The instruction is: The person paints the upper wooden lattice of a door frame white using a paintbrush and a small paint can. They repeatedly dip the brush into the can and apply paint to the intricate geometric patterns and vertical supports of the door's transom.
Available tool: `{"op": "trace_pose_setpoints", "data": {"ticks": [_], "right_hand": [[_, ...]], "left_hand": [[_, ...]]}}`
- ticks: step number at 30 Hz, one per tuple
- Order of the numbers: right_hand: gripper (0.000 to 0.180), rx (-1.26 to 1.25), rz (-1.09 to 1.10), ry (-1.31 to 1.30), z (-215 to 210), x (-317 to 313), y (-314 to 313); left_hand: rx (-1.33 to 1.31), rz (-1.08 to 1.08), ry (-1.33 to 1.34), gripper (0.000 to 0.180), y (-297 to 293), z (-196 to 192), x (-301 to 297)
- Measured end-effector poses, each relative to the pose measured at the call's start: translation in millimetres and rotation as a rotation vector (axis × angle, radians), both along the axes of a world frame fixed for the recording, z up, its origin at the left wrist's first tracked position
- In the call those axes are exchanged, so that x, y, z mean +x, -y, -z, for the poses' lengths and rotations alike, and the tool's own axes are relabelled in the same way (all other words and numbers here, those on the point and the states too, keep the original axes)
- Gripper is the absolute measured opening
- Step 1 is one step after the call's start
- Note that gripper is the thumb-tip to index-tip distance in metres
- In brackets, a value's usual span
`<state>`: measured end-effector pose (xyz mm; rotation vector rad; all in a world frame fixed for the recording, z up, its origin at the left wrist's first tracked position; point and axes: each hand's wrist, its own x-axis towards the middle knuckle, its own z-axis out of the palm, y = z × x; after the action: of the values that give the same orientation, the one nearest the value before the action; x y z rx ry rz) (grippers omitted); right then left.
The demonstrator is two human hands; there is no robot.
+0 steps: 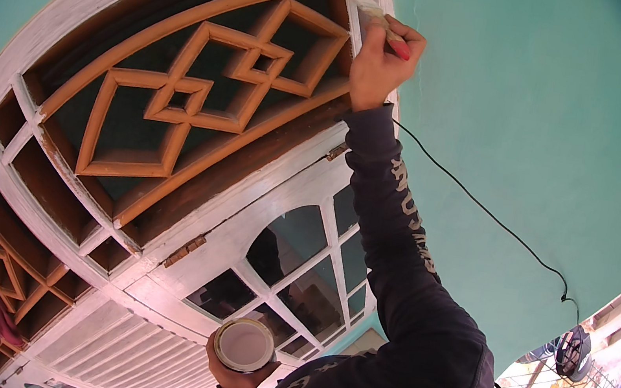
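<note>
High on the right side of the window frame, my right hand (383, 69) is closed around a paintbrush (401, 49) with a red handle end. Its bristles touch or nearly touch the white frame post (356, 19) beside the teal wall. Lower down, my left hand (241, 379) grips a round open paint can (248, 322), which has pale whitish paint inside. Between the frame's white bars sits an orange-brown wooden lattice (183, 85) of diamond shapes, its wood bare of white. White covers the outer frame unevenly, with brown showing at some edges.
Below the lattice is a white door (226, 258) with glass panes and rusty hinges (185, 252). A black cable (483, 206) runs down the teal wall (529, 106) to a dark round object (572, 354). Purple cloth (4, 321) hangs at a second brown lattice on the left.
</note>
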<state>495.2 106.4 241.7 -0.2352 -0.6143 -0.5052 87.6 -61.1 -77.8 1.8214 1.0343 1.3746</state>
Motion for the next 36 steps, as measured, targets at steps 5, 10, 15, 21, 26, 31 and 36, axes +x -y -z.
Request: {"op": "trace_pose_setpoints", "data": {"ticks": [5,10,15,21,26,31,36], "right_hand": [[0.022,0.031,-0.125,0.104,3,-3,-9],[0.025,-0.011,-0.035,0.049,3,9,-3],[0.023,-0.103,-0.107,0.145,8,7,9],[0.022,-0.322,0.103,0.229,-9,56,23],[0.022,-0.306,0.110,0.274,-18,69,35],[0.023,-0.293,0.054,0.328,-12,66,41],[0.021,-0.291,0.154,0.312,-17,73,32]], "left_hand": [[-0.015,0.000,-0.012,0.114,-1,3,-3],[-0.008,0.003,-0.009,0.116,1,-4,0],[-0.017,0.009,-0.012,0.119,1,-6,1],[-0.007,0.013,0.015,0.120,1,-1,-1],[-0.006,0.013,0.009,0.124,0,3,-1],[0.009,0.023,-0.008,0.125,3,-4,5],[0.010,0.069,0.000,0.128,2,-9,11]]}}
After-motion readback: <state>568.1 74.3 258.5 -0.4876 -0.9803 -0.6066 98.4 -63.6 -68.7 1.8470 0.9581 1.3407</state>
